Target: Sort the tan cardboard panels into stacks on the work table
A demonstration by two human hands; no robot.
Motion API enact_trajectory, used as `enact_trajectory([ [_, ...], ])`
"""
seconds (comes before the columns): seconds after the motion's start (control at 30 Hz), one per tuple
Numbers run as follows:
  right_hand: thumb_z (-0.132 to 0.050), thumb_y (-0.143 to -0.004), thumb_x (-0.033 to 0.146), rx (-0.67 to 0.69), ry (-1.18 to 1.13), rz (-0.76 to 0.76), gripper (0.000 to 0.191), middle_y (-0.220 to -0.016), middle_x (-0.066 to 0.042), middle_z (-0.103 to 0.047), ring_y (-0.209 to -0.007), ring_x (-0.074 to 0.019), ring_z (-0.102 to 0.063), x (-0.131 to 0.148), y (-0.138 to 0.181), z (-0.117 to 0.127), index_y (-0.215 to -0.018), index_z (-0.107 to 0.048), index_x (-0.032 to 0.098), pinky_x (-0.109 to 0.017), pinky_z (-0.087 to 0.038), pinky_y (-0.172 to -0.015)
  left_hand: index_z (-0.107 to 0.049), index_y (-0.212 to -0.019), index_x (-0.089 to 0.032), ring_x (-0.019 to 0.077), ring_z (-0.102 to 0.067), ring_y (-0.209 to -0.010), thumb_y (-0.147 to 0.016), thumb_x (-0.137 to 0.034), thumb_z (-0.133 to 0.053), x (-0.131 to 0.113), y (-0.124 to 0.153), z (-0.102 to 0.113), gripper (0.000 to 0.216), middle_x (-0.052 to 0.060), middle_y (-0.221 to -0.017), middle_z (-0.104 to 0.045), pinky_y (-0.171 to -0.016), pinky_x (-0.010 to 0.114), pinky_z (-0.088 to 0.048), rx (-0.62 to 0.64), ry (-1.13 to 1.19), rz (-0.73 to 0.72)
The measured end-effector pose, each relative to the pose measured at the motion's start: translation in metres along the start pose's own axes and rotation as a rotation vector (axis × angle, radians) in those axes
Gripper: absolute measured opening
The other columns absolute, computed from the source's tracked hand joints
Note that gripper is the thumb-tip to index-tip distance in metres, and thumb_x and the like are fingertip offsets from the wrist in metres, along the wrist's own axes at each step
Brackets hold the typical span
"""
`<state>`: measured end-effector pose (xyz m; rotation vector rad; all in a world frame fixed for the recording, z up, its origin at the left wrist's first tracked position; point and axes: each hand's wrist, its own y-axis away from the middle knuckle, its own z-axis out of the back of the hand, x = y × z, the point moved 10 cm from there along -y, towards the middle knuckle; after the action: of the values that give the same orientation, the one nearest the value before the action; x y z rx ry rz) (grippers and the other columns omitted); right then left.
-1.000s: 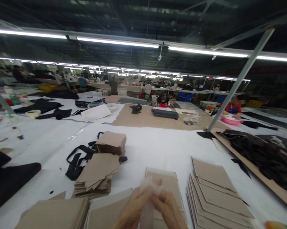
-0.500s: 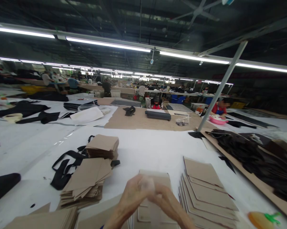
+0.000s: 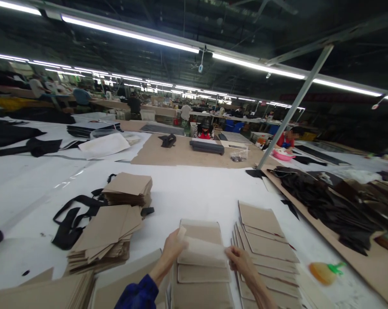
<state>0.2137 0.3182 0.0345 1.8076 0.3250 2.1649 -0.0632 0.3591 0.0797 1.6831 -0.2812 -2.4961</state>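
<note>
A thin, translucent whitish sheet (image 3: 204,252) is stretched sideways between my two hands. My left hand (image 3: 173,246) is closed on its left end, and my right hand (image 3: 240,260) pinches the right end. Just below the sheet lies a column of overlapping brown boards (image 3: 203,274) with pale edges. The sheet partly covers the upper boards; whether it touches them I cannot tell. Close to my right hand is another overlapping row of brown boards (image 3: 267,244).
At left stand stacks of brown boards (image 3: 97,229) beside black straps (image 3: 71,214). A bottle with orange liquid and green nozzle (image 3: 324,273) lies at right. Dark fabric (image 3: 329,206) is heaped beyond it, near a metal post (image 3: 293,111). Several people work farther off.
My hands, together before, have moved apart, and the bunched whitish sheet between them is now spread out. The camera view has shifted, so the surroundings sit higher and further left.
</note>
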Motion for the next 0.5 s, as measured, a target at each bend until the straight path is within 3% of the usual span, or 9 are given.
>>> enact_trajectory([
  [0.2,-0.06,-0.062,0.05,-0.107,0.056,-0.06,0.033,-0.057,0.004,-0.051,-0.051,-0.0082,-0.048,-0.039,-0.021,0.013,-0.069,-0.058,0.017,-0.02,-0.04,-0.049,-0.06,-0.07,-0.013,0.0129,-0.059,-0.065,-0.08,-0.034,-0.059,0.051,-0.016,-0.029,0.023,-0.002,-0.065,-0.06,-0.065,0.03,-0.048,0.125,-0.245,0.152],
  [0.5,-0.055,-0.063,0.046,-0.159,0.307,-0.026,0.028,-0.049,0.002,-0.053,-0.046,-0.0113,-0.048,-0.071,-0.055,0.014,-0.062,-0.058,0.018,-0.023,-0.037,-0.048,-0.06,-0.094,-0.013,0.017,-0.061,-0.086,-0.083,-0.038,-0.056,0.089,-0.034,-0.032,0.028,0.003,-0.094,-0.064,-0.077,0.035,-0.051,0.154,-0.424,0.262],
])
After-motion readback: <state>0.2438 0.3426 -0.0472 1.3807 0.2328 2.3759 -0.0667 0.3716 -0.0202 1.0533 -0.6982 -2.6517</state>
